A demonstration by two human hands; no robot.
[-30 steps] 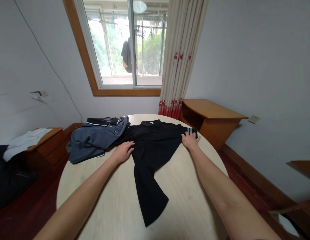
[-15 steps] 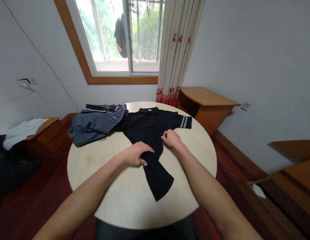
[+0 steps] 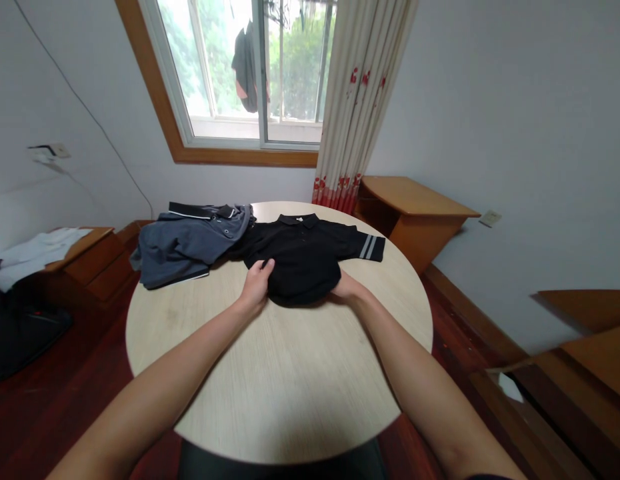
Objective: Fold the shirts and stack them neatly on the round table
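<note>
A black polo shirt (image 3: 303, 257) lies on the round table with its collar facing the window and two grey stripes on its right-hand sleeve. Its near end is now a short rounded edge. My left hand (image 3: 257, 283) is closed on the left side of this edge, thumb on top of the cloth. At the opposite side, my right hand (image 3: 346, 288) grips the shirt from below, its fingers hidden under the fabric. Beside the left-hand sleeve, partly touching it, rests a folded grey-blue polo shirt (image 3: 185, 243) with a black collar.
The pale round table (image 3: 290, 380) fills the middle. Behind it are a window (image 3: 263, 87) and a patterned curtain (image 3: 363, 100). A wooden desk (image 3: 415, 200) stands at the right rear. On the left, white cloth (image 3: 40, 250) lies on a wooden cabinet (image 3: 90, 257).
The long lower part of the black polo shirt no longer stretches toward me; it is tucked back into a rounded edge. My left hand moved left and away from me, and my right hand went under the cloth.
</note>
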